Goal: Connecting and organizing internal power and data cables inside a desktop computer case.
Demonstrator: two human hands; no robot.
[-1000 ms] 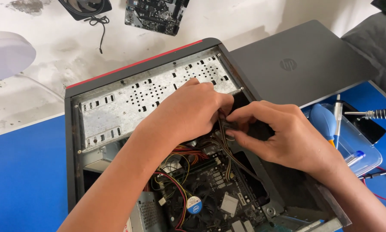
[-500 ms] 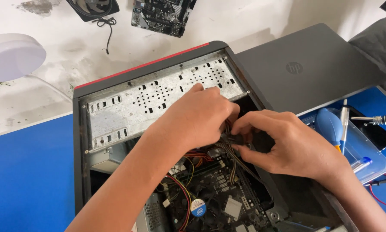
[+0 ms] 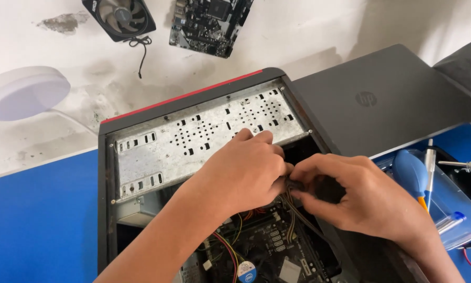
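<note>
Your left hand (image 3: 243,175) and right hand (image 3: 361,196) pinch a black connector (image 3: 294,184) with its striped cable bundle (image 3: 293,212) inside the perforated steel computer case (image 3: 193,139).

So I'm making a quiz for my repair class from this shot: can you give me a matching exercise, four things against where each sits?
Things:
1. cooling fan
2. closed laptop
3. round white lamp
4. right hand

Places:
A. right of the open computer case, lid shut
B. top left, on the white surface
C. inside the case, pinching dark cables
D. far left, beside the case

Pairs: 1-B, 2-A, 3-D, 4-C
</note>
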